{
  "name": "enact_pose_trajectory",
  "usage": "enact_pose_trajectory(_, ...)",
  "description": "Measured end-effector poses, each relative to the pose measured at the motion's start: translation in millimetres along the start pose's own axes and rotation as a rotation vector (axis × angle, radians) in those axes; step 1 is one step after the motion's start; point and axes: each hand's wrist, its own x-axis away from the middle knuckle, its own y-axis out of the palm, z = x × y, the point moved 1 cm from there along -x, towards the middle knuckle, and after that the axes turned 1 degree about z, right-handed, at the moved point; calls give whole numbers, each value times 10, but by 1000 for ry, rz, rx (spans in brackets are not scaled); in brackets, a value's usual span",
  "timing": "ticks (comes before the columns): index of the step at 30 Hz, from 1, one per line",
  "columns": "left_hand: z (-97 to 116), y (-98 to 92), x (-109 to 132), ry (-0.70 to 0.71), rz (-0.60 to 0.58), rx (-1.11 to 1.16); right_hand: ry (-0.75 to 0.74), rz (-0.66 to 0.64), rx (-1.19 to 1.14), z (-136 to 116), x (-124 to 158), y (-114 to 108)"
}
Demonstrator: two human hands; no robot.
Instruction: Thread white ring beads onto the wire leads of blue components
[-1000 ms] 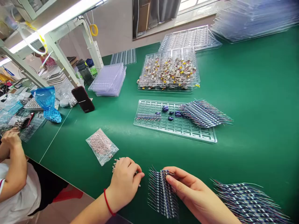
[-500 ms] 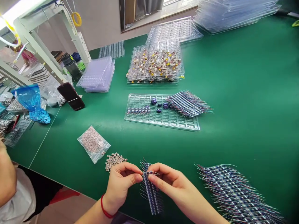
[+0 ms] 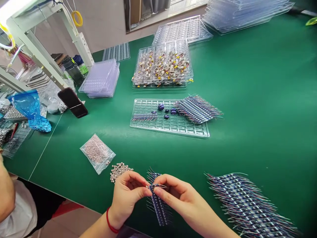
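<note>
In front of me is a dark blue strip of small wired circuit boards (image 3: 159,208), its thin wires sticking out at the sides. My right hand (image 3: 177,195) pinches its upper end between thumb and forefinger. From the other side, my left hand (image 3: 128,195), red cord at the wrist, is closed with thumb and forefinger at the strip's upper left edge; whatever sits between those fingertips is too small to make out. Just behind my left hand lies a pile of small round metallic parts (image 3: 120,170), partly covered by it. A larger panel of wired boards (image 3: 250,198) rests to the right.
A clear bag of round parts (image 3: 97,153) lies left. Further back, a clear tray (image 3: 146,127) carries wired boards (image 3: 198,108) and dark purple pieces (image 3: 160,106). Behind are filled trays (image 3: 162,67), stacked plastic trays (image 3: 100,77) and a phone (image 3: 72,102). Another person's arm (image 3: 6,191) shows at left.
My hands stay at the strip's upper end, the fingertips shifting slightly down and left in view. The whole scene has slid a little left as the camera moved.
</note>
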Motion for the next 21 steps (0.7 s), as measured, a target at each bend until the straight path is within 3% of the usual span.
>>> enact_pose_trajectory(21,-24,-108,87,403,29,-521,-4,9,46,14,9,21)
